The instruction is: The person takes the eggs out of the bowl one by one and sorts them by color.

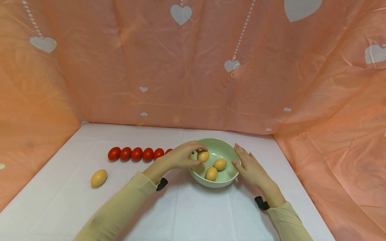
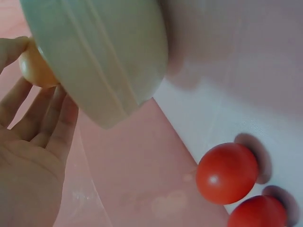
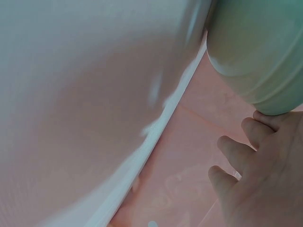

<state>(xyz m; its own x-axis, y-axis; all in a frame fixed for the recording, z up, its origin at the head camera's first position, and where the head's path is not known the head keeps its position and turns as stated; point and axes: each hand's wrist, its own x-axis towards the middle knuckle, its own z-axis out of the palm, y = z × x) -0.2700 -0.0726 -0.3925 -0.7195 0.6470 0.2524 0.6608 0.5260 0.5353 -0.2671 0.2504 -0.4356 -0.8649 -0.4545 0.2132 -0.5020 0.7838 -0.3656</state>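
My left hand (image 1: pixel 184 155) pinches a yellow egg (image 1: pixel 203 156) between thumb and fingers, just inside the left rim of a light green bowl (image 1: pixel 213 183). In the left wrist view, that egg (image 2: pixel 39 68) shows at the bowl's rim, partly hidden by the bowl's wall. Two more yellow eggs, one to the right (image 1: pixel 220 164) and one nearer the front (image 1: pixel 211 174), lie side by side inside the bowl. At the bowl's right side, my right hand (image 1: pixel 251 169) rests its extended fingers against the rim.
Left of the bowl, several red egg-shaped things (image 1: pixel 137 154) lie in a row, its right end partly behind my left hand. A single yellow egg (image 1: pixel 99 178) lies at the left on the white tablecloth (image 1: pixel 72 207). An orange curtain (image 1: pixel 199 100) with pale hearts surrounds the table.
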